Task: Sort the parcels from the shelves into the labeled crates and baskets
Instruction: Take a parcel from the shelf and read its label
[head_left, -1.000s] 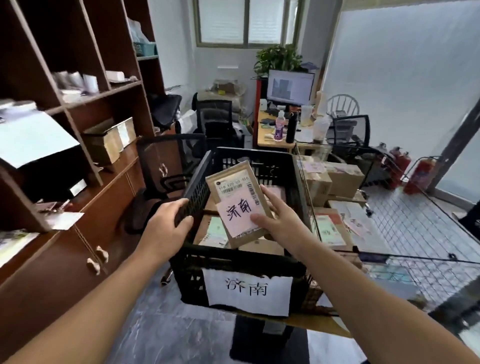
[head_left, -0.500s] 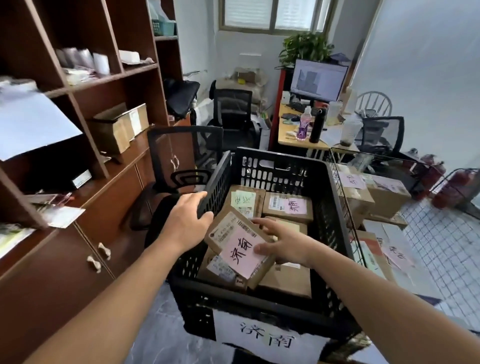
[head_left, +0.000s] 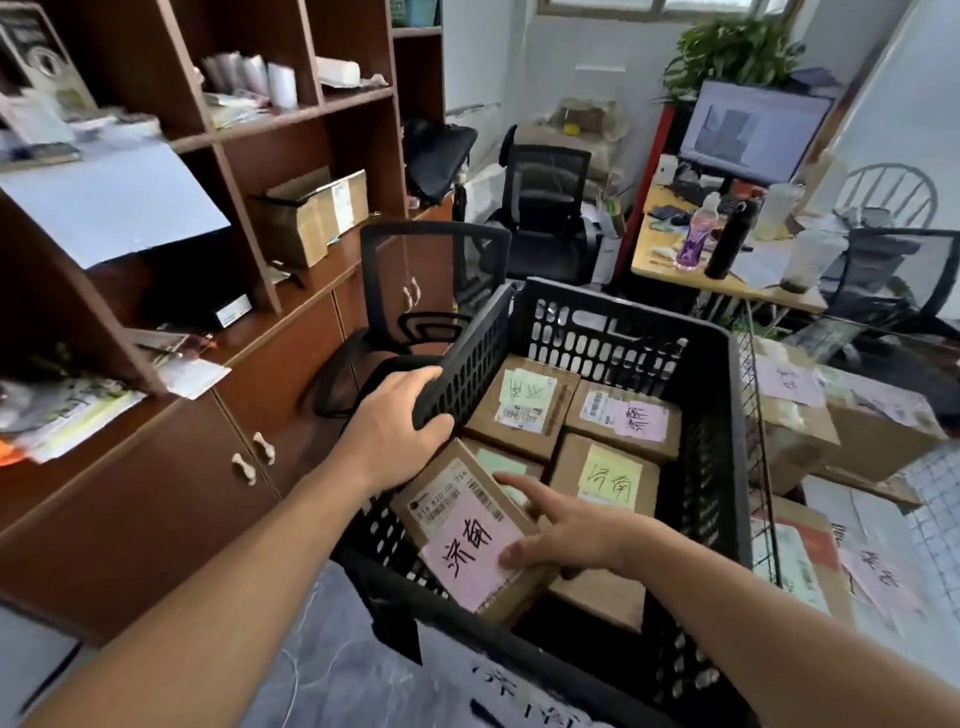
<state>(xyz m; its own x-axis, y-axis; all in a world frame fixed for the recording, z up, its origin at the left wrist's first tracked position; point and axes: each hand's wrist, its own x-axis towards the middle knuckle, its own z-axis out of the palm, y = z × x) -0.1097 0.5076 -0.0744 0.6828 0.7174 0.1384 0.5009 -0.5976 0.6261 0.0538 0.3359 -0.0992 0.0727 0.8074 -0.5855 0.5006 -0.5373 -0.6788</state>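
A black plastic crate (head_left: 722, 467) with a white paper label on its front stands before me. Several brown parcels with green and pink notes lie inside it. My left hand (head_left: 395, 421) grips the crate's left rim. A flat brown parcel (head_left: 462, 525) with a pink handwritten note and a barcode label lies tilted at the crate's near left, on top of other parcels. My right hand (head_left: 561, 530) rests on this parcel's right edge, thumb on the pink note and index finger stretched out along its top.
A brown shelf unit (head_left: 218, 291) with boxes and papers fills the left. A black mesh chair (head_left: 426, 291) stands behind the crate. A wire basket (head_left: 810, 519) with more labeled parcels sits to the right. A desk (head_left: 727, 270) with monitor and bottles is at the back.
My right hand lowered the pink-noted parcel from above the crate down into its near left corner. My left hand stayed on the left rim. The view moved closer and downward.
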